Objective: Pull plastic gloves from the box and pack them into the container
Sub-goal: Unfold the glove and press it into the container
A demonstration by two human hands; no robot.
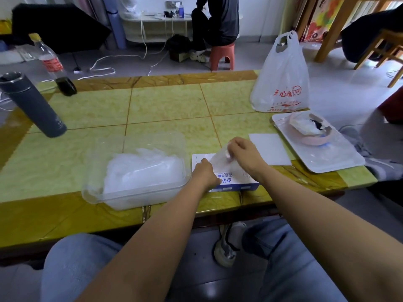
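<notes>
Glove: we are drawing one thin, clear glove (220,159) up out of the box (236,184). It is hanging as a slack sheet just above the box top, near the counter's (165,105) front edge.
Right hand: the right hand (242,153) is pinching the glove's upper edge between the thumb and curled fingers.
Left hand: the left hand (206,174) is lying on the near-left part of the box with its fingers bent toward the opening. We cannot tell whether it is gripping film or only pinning the box.
Risk, box lift: if the left hand is not bearing down, we judge that the light box may be rising with the pull.
Risk, double feed: the film is likely clinging, so a fast pull may be dragging extra gloves out.
Risk, spill: the pile is sitting high, and a glove dropped loosely on top may be sliding over the wall.
Container: the clear container (135,198) is sitting just left of the box and holding a loose pile of gloves (141,171) that is filling most of it.
Tray: a white tray (340,159), further right, is carrying a pink bowl (309,131) of crumpled white material.
Plastic bag: a plastic bag (281,79) is standing behind the tray, and its contents are hidden.
</notes>
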